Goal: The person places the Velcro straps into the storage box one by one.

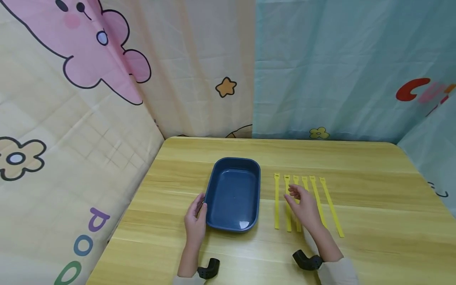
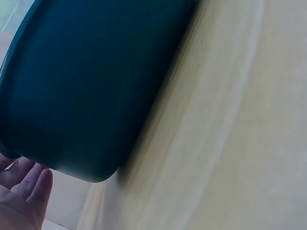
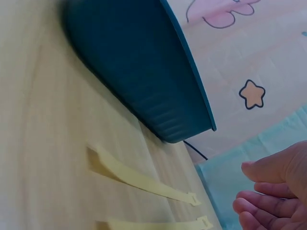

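Observation:
A dark blue rectangular plastic bin stands upright on the wooden table with nothing in it. At its left side is my left hand, fingertips right at the rim and the fingers fairly straight. In the left wrist view the fingers show beside the corner of the bin. To the right of the bin, several yellow cable ties lie side by side, their slotted heads toward the far edge. My right hand hovers over the middle ones with loosely bent fingers, holding nothing, and partly hides them.
The light wooden table reaches back to a beige and blue curtain. Another patterned cloth hangs along the left side. Black curved mounts sit at the left wrist and right wrist.

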Demonstrator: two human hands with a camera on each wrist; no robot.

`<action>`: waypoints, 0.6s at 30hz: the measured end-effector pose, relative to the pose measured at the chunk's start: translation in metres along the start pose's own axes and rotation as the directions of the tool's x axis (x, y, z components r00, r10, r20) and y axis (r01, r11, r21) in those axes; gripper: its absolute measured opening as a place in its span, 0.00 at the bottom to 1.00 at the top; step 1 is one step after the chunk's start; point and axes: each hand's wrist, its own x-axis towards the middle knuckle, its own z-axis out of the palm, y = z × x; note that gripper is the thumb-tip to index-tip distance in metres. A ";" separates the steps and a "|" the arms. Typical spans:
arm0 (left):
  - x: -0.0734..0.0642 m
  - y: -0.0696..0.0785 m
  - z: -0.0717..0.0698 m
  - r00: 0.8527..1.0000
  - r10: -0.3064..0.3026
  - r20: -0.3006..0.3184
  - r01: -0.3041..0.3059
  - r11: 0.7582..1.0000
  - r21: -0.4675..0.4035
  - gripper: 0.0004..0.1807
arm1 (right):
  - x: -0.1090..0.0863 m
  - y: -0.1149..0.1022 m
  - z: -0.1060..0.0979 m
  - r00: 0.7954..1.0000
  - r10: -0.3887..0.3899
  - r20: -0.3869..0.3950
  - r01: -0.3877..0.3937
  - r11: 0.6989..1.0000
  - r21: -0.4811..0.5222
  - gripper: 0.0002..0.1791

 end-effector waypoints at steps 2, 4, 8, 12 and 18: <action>0.000 -0.008 0.000 0.999 -0.032 0.004 0.033 0.999 -0.026 0.18 | 0.008 0.000 0.000 1.000 0.012 0.026 -0.013 0.999 0.033 0.20; 0.001 -0.016 0.000 0.998 -0.063 0.003 0.063 0.997 -0.038 0.19 | 0.015 0.002 0.001 0.998 0.028 0.048 -0.030 0.999 0.045 0.19; 0.000 -0.020 0.000 0.995 -0.102 0.003 0.102 0.993 -0.062 0.18 | 0.026 0.008 0.005 0.997 0.047 0.067 -0.051 0.998 0.045 0.18; -0.001 -0.008 0.000 0.993 -0.116 0.011 0.116 0.992 -0.047 0.18 | 0.037 0.013 0.010 0.995 0.062 0.078 -0.066 0.997 0.046 0.17; -0.001 -0.008 0.000 0.987 -0.160 0.007 0.160 0.987 -0.014 0.18 | 0.057 0.014 0.013 0.988 0.095 0.119 -0.099 0.995 0.027 0.17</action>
